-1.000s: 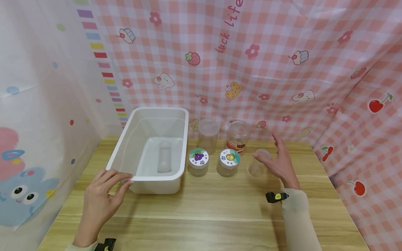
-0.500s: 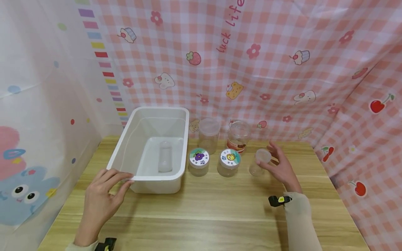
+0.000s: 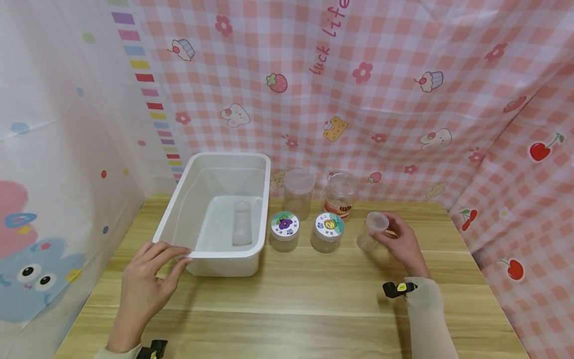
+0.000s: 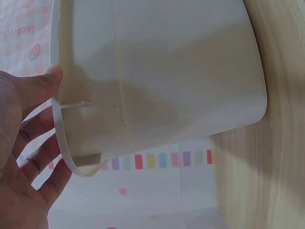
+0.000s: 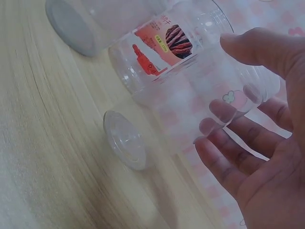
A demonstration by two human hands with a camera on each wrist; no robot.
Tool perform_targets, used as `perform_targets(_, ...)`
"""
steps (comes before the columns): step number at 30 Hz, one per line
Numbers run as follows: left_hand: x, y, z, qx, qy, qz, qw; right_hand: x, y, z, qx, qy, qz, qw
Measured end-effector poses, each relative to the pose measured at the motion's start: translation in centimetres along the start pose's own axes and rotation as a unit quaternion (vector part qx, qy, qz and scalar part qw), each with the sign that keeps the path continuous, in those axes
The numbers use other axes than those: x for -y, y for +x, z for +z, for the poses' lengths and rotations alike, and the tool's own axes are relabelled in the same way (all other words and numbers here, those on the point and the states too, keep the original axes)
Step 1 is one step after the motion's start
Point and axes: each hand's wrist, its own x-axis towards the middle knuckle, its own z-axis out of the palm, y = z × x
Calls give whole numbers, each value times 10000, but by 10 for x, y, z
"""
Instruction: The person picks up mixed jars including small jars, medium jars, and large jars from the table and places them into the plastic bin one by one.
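Checked cloth [image 3: 394,104]: hangs behind everything I have on camera.
Desk [image 3: 287,319]: wood-grained; bears the tub and the row of jars.
White tub [image 3: 224,267]: far left of the desk, beside the jars, mouth up.
Left grip [image 3: 148,279]: I have it pinching the tub's rim at the near-left corner, thumb outside, fingers over the edge.
Right grip [image 3: 403,247]: curled about the upper part of the slim jar, thumb on the near side, fingers round the far side. Wrist view shows fingertips through the clear wall.
Tall jar [image 3: 298,192]: clear, upright, back row, nearest the tub.
Labelled jar [image 3: 341,197]: clear with a red label, upright, right of the tall one.
Purple-flower jar [image 3: 284,237]: squat, lidded, front row, just beside the tub.
Yellow-flower jar [image 3: 327,237]: its like, next to the right.
Small bottle [image 3: 242,224]: inside the tub; appears to lie on its side, length running away from me.
Slim jar [image 3: 366,242]: front row, rightmost; left of my right palm, long axis upright. Right side is much nearer. Both squat jars stand between it and the tub. Base touching the desk or just off it, I cannot tell.
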Motion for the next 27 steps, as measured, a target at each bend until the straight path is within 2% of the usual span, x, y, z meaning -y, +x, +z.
perform_targets(10, -2, 1, -1, 93, 66, -25, 9999, 2, -1, 1, -90, -97, 6, 9999)
perform_targets(19, -1, 0, 0, -45, -66, -4, 10000, 12, -2, 2, -159, -165, -119, 9997)
perform_targets(27, -4, 1, -2, 197, 160, -106, 9996, 30, -4, 1, -109, 34, -118, 9999)
